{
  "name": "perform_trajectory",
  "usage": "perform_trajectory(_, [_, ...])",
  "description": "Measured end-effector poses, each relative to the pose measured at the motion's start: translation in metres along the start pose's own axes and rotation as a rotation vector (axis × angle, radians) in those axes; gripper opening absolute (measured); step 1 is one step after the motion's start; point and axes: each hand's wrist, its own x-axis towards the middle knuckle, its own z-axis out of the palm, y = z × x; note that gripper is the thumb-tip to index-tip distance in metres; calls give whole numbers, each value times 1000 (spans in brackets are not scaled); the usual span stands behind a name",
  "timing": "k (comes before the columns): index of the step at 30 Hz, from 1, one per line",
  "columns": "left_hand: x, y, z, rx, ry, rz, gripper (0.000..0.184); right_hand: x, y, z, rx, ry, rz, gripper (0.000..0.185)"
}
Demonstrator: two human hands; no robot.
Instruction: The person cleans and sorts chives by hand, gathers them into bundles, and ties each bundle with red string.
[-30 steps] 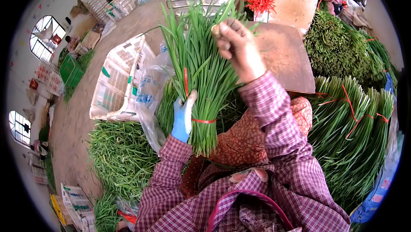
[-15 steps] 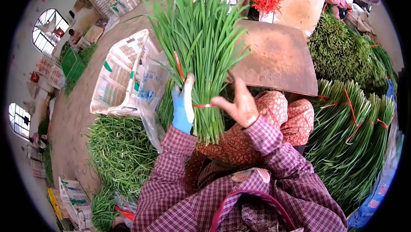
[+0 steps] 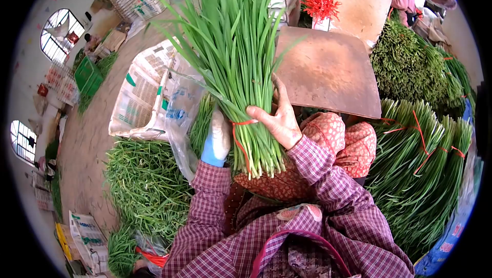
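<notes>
A bundle of long green stalks (image 3: 241, 57) stands over my lap, its leafy tops pointing away and its pale cut ends toward me. A red tie (image 3: 242, 122) circles the lower part, with a loose end hanging down. My right hand (image 3: 279, 119), bare, grips the bundle from the right, thumb across the front at the tie and fingers behind. My left hand (image 3: 219, 137), in a white and blue glove, is against the bundle's left side; its fingers are partly hidden behind the stalks.
A brown board (image 3: 328, 70) lies ahead, red ties (image 3: 320, 1) behind it. Tied green bundles (image 3: 415, 170) fill the right side. At left are a white crate (image 3: 141, 93), a plastic bag (image 3: 182, 109) and loose greens (image 3: 146, 186). A person (image 3: 92, 43) is far left.
My right hand came down from the leafy tops and closed on the bundle near the tie. The bundle now leans left, and my left hand has shifted to its side.
</notes>
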Motion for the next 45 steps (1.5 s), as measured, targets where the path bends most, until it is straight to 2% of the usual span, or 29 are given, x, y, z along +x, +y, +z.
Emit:
perform_trajectory(1, [-6, -1, -1, 4, -9, -14, 85, -2, 0, 3, 2, -8, 2, 98])
perform_trajectory(2, [-10, -2, -3, -50, -34, -112, 87, -4, -1, 7, 59, -23, 46, 97])
perform_trajectory(3, [-12, -2, -7, -124, -65, -243, 88, -6, -3, 9, -21, -25, 54, 96])
perform_trajectory(5, [-15, -6, -11, -212, -83, -365, 91, -7, -5, 10, -98, -33, 59, 95])
perform_trajectory(9, [-20, -14, -11, -295, 6, -396, 89, -3, -2, -2, -251, -129, 117, 92])
perform_trajectory(11, [-20, -20, -12, -305, 9, -368, 84, 1, -11, -6, -746, -112, -123, 89])
perform_trajectory(12, [-20, -23, -12, -311, 12, -340, 79, -1, -18, -8, -899, -36, -190, 83])
perform_trajectory(13, [-18, -23, -12, -316, 17, -340, 79, 0, -22, -9, -893, 41, -301, 65])
perform_trajectory(15, [-14, -23, -9, -321, 13, -329, 67, -3, -44, -4, -846, 37, -343, 40])
perform_trajectory(17, [-14, -23, -6, -330, 35, -323, 64, -4, -40, 4, -691, -22, -435, 24])
perform_trajectory(18, [-13, -22, -4, -336, 57, -315, 60, -6, -40, 8, -735, -47, -431, 20])
perform_trajectory(20, [-13, -24, -4, -376, 64, -277, 54, -7, -39, 13, -773, -30, -419, 19])
perform_trajectory(25, [-16, -27, -10, -347, 77, -259, 50, -9, -36, 16, -840, -53, -391, 15])
perform_trajectory(29, [-19, -21, -6, -391, 91, -261, 52, -17, -27, 19, -563, 18, -448, 15])
perform_trajectory(31, [-19, -31, -10, -358, 115, -238, 55, -19, -24, 17, -573, -44, -458, 18])
perform_trajectory(32, [-19, -35, -18, -422, 80, -288, 59, -20, -24, 17, -496, -84, -374, 9])
perform_trajectory(33, [-19, -37, -24, -484, 46, -338, 62, -22, -26, 17, -496, -80, -378, 9])
perform_trajectory(35, [-24, -44, -35, -465, 24, -352, 68, -24, -31, 14, 19, -325, -73, 12])
perform_trajectory(36, [-29, -63, -52, -511, 13, -393, 69, -24, -32, 11, -1, -474, -66, 14])
perform_trajectory(37, [-26, -48, -37, -525, 78, -388, 73, -23, -45, 8, -93, -663, -153, 17])
perform_trajectory(39, [-20, -38, -30, -536, 143, -381, 76, -23, -51, -5, -165, -1139, 26, 22])
perform_trajectory(40, [-18, -46, -46, -478, 70, -406, 78, -23, -53, -11, -244, -1196, 10, 26])
perform_trajectory(41, [-16, -46, -54, -419, 1, -428, 79, -24, -44, -19, -358, -1123, -65, 27])
perform_trajectory(43, [-19, -38, -51, -439, 42, -454, 79, -12, -43, -35, -521, -727, -256, 23])
perform_trajectory(45, [-20, -36, -46, -406, 73, -401, 60, -9, -49, -34, -614, -233, -279, 16])
